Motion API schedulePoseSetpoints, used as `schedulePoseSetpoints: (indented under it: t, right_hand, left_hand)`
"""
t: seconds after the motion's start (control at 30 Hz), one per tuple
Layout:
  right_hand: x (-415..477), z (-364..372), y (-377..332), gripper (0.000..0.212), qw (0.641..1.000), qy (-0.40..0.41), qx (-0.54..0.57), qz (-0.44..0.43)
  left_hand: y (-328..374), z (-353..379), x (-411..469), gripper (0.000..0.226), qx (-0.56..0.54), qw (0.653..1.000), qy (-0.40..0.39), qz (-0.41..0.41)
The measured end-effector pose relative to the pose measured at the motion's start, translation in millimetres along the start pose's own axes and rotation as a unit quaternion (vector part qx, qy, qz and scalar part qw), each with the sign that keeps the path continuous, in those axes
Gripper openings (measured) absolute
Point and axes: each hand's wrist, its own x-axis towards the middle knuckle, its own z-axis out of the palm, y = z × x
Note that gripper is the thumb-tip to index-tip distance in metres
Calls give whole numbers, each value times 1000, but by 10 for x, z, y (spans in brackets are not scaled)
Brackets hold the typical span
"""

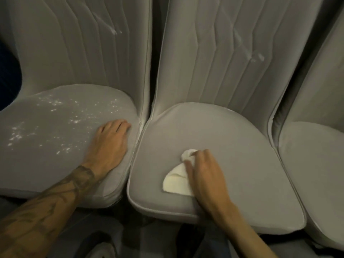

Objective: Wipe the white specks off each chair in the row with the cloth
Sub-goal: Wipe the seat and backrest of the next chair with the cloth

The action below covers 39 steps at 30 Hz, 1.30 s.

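Observation:
Three grey upholstered chairs stand side by side. The left chair's seat (55,157) carries many white specks (55,123) across its top. The middle chair's seat (232,146) looks plain grey. A white cloth (176,180) lies bunched on the middle seat near its front, and my right hand (202,170) grips it, fingers curled round its upper fold. My left hand (109,142) rests flat on the right part of the left seat, fingers straight, pointing at the gap between the chairs. White smears mark the left backrest (115,31) and the middle backrest (256,57).
The third chair's seat (316,164) is partly in view at the right edge. Narrow dark gaps separate the chairs. Dark floor and part of a shoe (100,250) show below the seat fronts.

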Motion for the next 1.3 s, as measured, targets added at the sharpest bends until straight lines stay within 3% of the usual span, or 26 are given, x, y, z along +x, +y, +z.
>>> schedulePoseSetpoints:
  t: [0.1,0.2,0.3,0.43,0.53,0.67,0.77,0.87,0.97,1.07,1.17,1.3]
  right_hand:
    - [12,83,-155,18,998,46,-22,43]
    - [-85,185,-487,21,999,22,7,-23]
    - [-137,26,-176,26,999,22,7,-45]
    - [-225,-417,719,20,994,47,-36,90]
    - [-263,-458,851,21,980,90,-89,152]
    - [-325,-154,106,25,997,54,-22,53]
    - [-365,-229,164,27,1000,11,19,5]
    - [-470,-561,813,22,997,28,19,64]
    - [-541,-918,1512,25,983,49,-50,169]
    - [-532,-1030,1671,24,959,80,-71,263]
    - [-587,-859,1300,26,974,96,-63,194]
    - [-484,-739,1189,26,992,35,-27,116]
  left_hand:
    - [-14,9,3,46,-3,1000,1,3]
    - [-5,8,3,47,-8,1000,5,-1]
    - [-1,5,10,47,-1,1000,1,1]
    - [3,15,36,49,-2,1000,-10,-3]
    - [3,23,50,49,1,1000,-13,-5]
    - [-20,36,55,50,2,1000,-22,-7]
    - [-42,48,59,50,1,1000,-22,-13]
    - [-83,83,69,50,2,1000,-21,1]
    - [-92,97,80,49,-1,1000,-20,-2]
    - [-63,92,82,48,-1,1000,-13,0]
    - [-67,92,82,47,-2,1000,-10,7]
    - [-66,92,72,46,0,1000,-11,12]
